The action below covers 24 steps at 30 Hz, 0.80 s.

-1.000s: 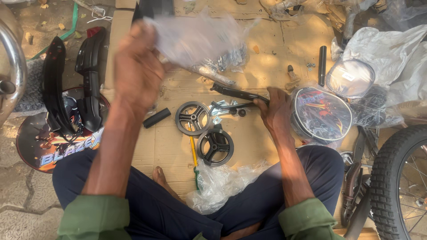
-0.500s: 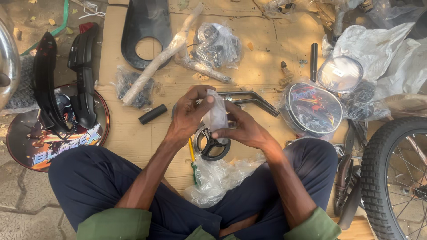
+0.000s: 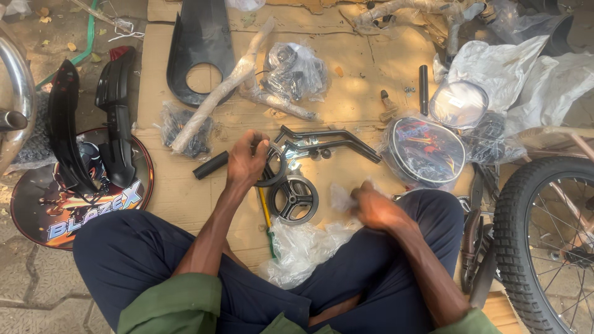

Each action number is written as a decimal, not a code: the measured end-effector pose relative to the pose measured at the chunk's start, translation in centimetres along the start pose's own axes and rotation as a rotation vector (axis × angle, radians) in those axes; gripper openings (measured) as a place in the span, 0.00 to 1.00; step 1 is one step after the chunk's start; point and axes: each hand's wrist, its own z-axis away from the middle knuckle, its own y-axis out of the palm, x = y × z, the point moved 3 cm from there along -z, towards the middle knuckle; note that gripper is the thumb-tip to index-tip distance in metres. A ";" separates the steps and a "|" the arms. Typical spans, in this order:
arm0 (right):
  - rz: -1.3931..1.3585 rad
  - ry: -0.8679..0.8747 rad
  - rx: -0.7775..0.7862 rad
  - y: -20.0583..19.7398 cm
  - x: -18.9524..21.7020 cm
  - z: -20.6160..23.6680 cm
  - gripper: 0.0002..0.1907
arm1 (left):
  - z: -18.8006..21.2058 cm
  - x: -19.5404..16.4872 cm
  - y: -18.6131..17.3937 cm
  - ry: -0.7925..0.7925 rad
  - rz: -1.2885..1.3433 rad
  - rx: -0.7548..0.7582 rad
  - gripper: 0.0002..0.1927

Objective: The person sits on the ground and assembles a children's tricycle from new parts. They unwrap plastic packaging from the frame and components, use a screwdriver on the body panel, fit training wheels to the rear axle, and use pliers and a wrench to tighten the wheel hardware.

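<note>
My left hand (image 3: pixel 247 159) grips a small black plastic wheel (image 3: pixel 273 167) and holds it just above the cardboard sheet (image 3: pixel 173 185). A second small black wheel (image 3: pixel 294 198) lies flat on the cardboard right below it. My right hand (image 3: pixel 374 207) is closed on a crumpled piece of clear plastic wrap (image 3: pixel 342 196) over my right knee. A black bent metal bracket (image 3: pixel 328 143) lies just beyond both hands. A heap of clear plastic (image 3: pixel 303 247) rests between my crossed legs.
A black grip tube (image 3: pixel 210 165) lies left of my left hand. Bagged parts (image 3: pixel 296 71), a paper-wrapped bar (image 3: pixel 216 102), a black chain guard (image 3: pixel 201 43) and a printed round disc in plastic (image 3: pixel 427 151) lie further out. Black fenders (image 3: pixel 86 117) lie left; a bicycle tyre (image 3: pixel 526 235) stands right.
The hands were together in front of me, pulling the clear wrap off a part. They have now separated: the left carries the black wheel forward, the right draws back with the wrap.
</note>
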 end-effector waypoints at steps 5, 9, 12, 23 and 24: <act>0.075 0.210 0.637 1.3 2.2 0.2 0.44 | 0.6 0.2 0.7 0.237 -0.228 -0.011 0.07; 0.117 0.104 0.782 1.6 5.4 -0.4 0.54 | 0.8 0.0 0.8 0.197 -0.271 0.027 0.05; 0.185 -0.031 0.886 2.4 7.5 0.3 0.55 | 0.9 -0.4 0.8 0.174 -0.259 0.049 0.06; 0.083 -0.154 0.465 -0.8 7.6 1.7 0.32 | 1.6 -1.7 2.7 0.343 -0.509 0.105 0.21; -0.013 -0.143 0.262 -1.8 6.7 0.3 0.27 | 1.3 -1.6 2.8 0.375 -0.540 0.102 0.23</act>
